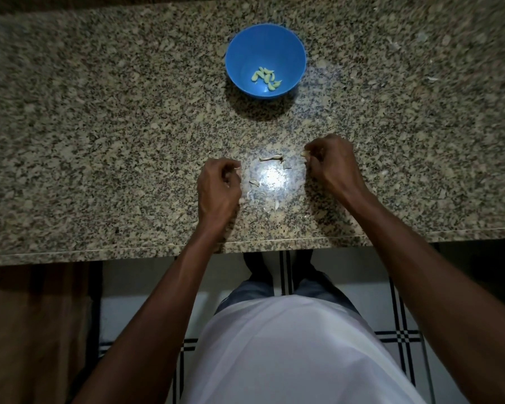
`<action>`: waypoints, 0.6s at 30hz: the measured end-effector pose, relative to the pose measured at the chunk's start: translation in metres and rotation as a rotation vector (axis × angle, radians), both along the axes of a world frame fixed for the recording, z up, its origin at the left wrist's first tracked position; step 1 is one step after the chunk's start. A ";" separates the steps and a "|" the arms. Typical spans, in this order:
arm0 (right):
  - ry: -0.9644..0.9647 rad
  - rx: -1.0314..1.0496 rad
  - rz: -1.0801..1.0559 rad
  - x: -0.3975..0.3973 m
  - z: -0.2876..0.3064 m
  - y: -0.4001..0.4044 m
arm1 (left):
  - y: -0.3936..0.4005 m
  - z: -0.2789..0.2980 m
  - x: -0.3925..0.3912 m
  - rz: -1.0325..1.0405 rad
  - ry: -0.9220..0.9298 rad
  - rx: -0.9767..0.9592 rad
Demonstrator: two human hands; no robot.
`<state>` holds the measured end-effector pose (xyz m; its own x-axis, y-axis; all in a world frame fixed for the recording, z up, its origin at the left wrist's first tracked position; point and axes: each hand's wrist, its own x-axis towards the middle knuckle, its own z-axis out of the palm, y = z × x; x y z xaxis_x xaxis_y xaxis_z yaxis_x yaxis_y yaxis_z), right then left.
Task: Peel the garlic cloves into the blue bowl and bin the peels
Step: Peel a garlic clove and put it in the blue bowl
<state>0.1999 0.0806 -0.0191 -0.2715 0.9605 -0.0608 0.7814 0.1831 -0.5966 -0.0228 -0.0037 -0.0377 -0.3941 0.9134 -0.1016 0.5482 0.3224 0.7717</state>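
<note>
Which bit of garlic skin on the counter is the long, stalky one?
The stem piece lying between the two hands, nearest the blue bowl. The other peels are small flat flakes nearer the counter's edge.

no readable text, no labels, brands, numbers or signs anywhere

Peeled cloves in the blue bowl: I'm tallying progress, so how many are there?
About 6, all clustered at the bottom of the blue bowl, right of centre: the peeled cloves overlap, so the count is approximate and one may be hidden.
</note>
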 end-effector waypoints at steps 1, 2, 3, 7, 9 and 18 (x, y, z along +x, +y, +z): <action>-0.004 0.007 -0.016 0.000 0.001 -0.005 | -0.001 -0.001 -0.003 -0.005 0.010 0.000; -0.012 0.006 -0.030 0.001 0.001 -0.009 | -0.002 -0.003 -0.006 -0.039 0.016 -0.004; -0.014 0.003 -0.034 0.001 0.001 -0.014 | -0.003 -0.005 -0.008 -0.096 0.026 -0.013; 0.038 -0.009 0.060 -0.012 0.003 -0.016 | -0.006 -0.010 -0.002 -0.350 0.105 -0.013; 0.020 0.001 0.154 -0.025 0.000 -0.008 | -0.008 -0.010 0.002 -0.421 0.152 0.013; -0.168 0.024 0.284 -0.048 -0.003 -0.016 | -0.012 -0.005 -0.002 -0.274 0.132 0.040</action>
<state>0.1516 0.0649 -0.0221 -0.5169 0.8495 -0.1059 0.7843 0.4203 -0.4563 -0.0251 -0.0162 -0.0424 -0.1395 0.9898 -0.0277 0.7069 0.1191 0.6972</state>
